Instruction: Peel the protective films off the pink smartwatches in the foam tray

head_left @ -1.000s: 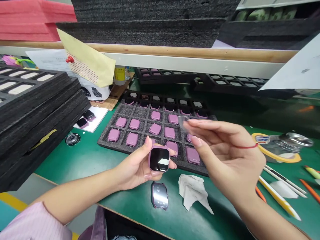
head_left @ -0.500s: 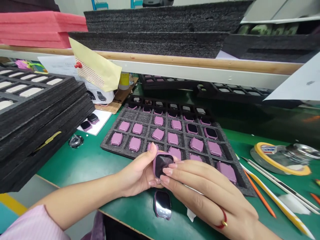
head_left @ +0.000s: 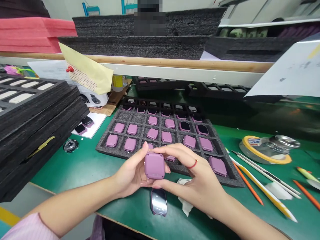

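1 held watch [head_left: 154,165], 1 loose watch [head_left: 159,202] on desk [head_left: 132,213], 2 card watches [head_left: 87,121] on 1 white card [head_left: 96,127] at 10 o'clock. held watch: approx mid-view, plain purple back showing, rounded corners w/ dark dots. l. hand [head_left: 128,175] & r. hand [head_left: 196,173] both grip its edges. loose watch at 6, tissue [head_left: 186,206] at 4, tray [head_left: 123,116] at 12, partly blocked by hands.

Tray [head_left: 139,118] behind watch [head_left: 154,165]; tape roll [head_left: 255,154] right; foam stack [head_left: 50,123] left.
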`<state>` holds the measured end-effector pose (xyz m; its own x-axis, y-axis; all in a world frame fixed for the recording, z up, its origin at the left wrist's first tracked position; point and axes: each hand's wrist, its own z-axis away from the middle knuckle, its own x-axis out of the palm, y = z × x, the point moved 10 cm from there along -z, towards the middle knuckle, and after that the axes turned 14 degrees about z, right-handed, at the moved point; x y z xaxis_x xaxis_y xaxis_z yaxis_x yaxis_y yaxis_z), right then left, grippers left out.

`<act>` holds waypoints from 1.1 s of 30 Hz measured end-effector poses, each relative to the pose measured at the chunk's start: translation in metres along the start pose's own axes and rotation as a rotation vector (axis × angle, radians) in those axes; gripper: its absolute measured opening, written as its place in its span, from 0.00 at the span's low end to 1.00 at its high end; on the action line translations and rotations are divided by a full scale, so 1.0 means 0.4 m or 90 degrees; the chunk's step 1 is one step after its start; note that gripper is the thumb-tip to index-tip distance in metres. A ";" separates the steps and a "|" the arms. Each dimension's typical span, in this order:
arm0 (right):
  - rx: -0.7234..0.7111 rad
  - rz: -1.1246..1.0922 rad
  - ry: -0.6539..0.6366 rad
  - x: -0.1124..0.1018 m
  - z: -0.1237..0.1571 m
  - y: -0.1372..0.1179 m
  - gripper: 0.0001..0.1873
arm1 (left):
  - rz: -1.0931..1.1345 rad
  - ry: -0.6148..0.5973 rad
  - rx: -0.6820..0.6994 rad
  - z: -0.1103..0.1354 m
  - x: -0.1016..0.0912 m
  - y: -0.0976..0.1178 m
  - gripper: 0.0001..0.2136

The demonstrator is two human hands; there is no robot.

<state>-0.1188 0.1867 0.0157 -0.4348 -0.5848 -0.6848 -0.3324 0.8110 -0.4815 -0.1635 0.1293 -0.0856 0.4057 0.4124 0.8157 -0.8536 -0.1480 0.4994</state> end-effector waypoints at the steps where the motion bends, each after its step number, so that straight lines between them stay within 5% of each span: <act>1: -0.005 0.005 0.004 -0.002 0.001 0.001 0.28 | 0.004 0.006 0.000 0.000 -0.001 0.003 0.29; 8: -0.066 0.057 0.010 0.007 0.007 0.003 0.29 | 0.019 0.054 0.034 0.002 -0.007 0.005 0.26; 12: 0.028 0.096 0.009 0.009 -0.076 0.095 0.20 | 0.001 0.090 0.057 0.007 -0.018 0.006 0.24; 19: 0.129 0.256 -0.076 0.158 -0.306 0.262 0.20 | -0.207 0.102 0.022 0.000 -0.033 -0.007 0.29; 24: 0.136 0.341 -0.169 0.274 -0.313 0.292 0.18 | -0.296 0.085 0.033 -0.001 -0.028 -0.010 0.28; 27: 0.137 0.374 -0.215 0.235 -0.282 0.306 0.19 | -0.344 0.046 0.030 0.000 -0.019 -0.031 0.31; 33: 0.237 0.482 -0.383 0.019 -0.216 0.457 0.16 | -0.537 -0.051 0.026 0.023 0.020 -0.059 0.24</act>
<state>-0.2554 0.3290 -0.0303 0.1014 0.1035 -0.9894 0.1779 0.9767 0.1204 -0.1371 0.1279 -0.0881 0.9245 0.3346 0.1824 -0.2424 0.1471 0.9590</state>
